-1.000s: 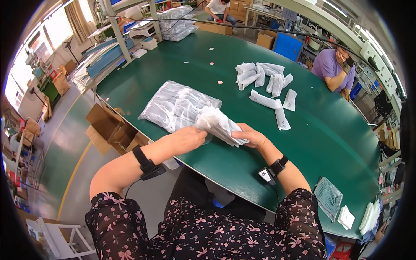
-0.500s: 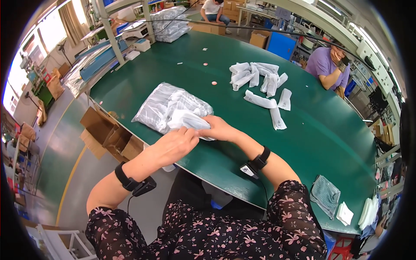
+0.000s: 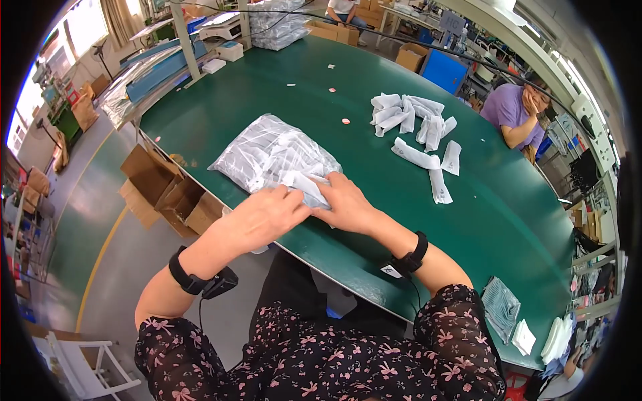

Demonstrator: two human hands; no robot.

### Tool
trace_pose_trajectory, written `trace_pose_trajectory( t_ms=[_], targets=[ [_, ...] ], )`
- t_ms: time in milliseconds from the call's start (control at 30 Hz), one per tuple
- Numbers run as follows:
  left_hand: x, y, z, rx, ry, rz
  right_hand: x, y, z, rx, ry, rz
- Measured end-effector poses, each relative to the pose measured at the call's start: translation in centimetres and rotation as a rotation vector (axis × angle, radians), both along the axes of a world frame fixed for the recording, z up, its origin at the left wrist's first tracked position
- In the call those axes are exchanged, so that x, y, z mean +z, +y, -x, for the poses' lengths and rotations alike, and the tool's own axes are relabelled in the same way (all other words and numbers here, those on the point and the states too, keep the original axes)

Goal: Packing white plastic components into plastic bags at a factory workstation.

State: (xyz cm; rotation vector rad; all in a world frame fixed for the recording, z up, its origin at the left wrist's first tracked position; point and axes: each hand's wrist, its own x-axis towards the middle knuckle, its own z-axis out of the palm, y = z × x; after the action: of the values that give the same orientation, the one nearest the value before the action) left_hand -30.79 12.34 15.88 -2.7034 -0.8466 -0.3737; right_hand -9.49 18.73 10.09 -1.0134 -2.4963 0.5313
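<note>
A large clear plastic bag (image 3: 267, 148) filled with white-wrapped pieces lies on the green table near its front left edge. At the bag's near end is a white-wrapped packet (image 3: 309, 190). My left hand (image 3: 267, 215) presses on the packet's near side with curled fingers. From the right, my right hand (image 3: 349, 206) grips its other end between thumb and fingers. The hands nearly meet, and they hide part of the packet and the bag's near edge. Whether the packet lies inside the bag's mouth or on top, I cannot tell.
Several loose white-wrapped packets (image 3: 414, 119) lie at the back right of the green table (image 3: 401, 234). An open cardboard box (image 3: 164, 197) stands beside the left edge. A grey-green cloth (image 3: 500, 307) lies at the right front. A person in purple (image 3: 511, 113) sits at the far right.
Both hands stay at the bag's near end; my right hand's fingers now reach farther over the packet, and less of the packet shows. The whole view has shifted slightly.
</note>
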Motion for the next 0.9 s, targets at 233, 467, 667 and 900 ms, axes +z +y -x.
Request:
trace_pose_trajectory(
  t_ms=[233,467,667,900],
  targets=[
    [-2.1,-0.6,-0.7,-0.101,0.032,0.113,-0.3,0.6,1.6,-0.012,-0.106,-0.053],
    [-2.7,-0.4,-0.9,-0.182,-0.064,0.073,-5.0,0.9,5.4,-0.171,0.027,-0.107],
    [-4.8,-1.5,-0.8,-0.213,-0.047,0.08,-4.6,-0.5,9.4,-0.266,-0.134,-0.411],
    [-4.0,-0.8,0.7,-0.158,-0.123,0.11,-5.6,1.3,8.4,-0.072,0.009,-0.508]
  ],
)
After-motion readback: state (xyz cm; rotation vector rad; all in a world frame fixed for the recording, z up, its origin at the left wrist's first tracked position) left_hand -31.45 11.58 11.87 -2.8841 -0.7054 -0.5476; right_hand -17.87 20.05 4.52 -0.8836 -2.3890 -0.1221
